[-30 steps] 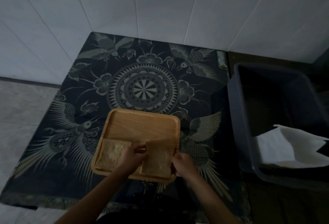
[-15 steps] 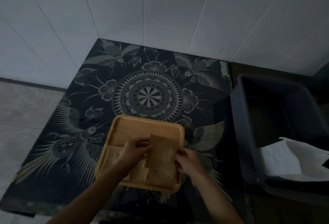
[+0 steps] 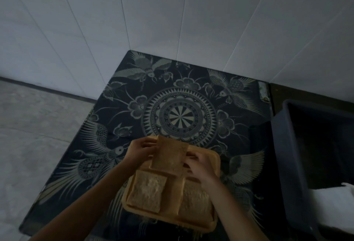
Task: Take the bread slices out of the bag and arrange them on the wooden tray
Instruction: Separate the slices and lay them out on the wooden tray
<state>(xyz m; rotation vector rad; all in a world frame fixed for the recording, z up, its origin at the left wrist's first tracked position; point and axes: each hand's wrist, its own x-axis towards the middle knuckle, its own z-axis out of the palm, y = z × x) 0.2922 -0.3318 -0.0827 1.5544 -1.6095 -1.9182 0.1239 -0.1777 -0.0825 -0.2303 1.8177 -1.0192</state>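
Over the wooden tray (image 3: 216,158), a bread slice (image 3: 169,154) between left hand (image 3: 140,150) and right hand (image 3: 199,166).

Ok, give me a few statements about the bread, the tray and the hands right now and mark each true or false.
1. Both hands, the left hand and the right hand, hold one bread slice between them. True.
2. The wooden tray is empty. False: two slices lie flat on its near half, the left slice and the right slice.
3. The tray sits on a patterned dark cloth. True.
4. The dark bin stands left of the tray. False: it stands to the right.
5. The held slice is above the tray's far half. True.
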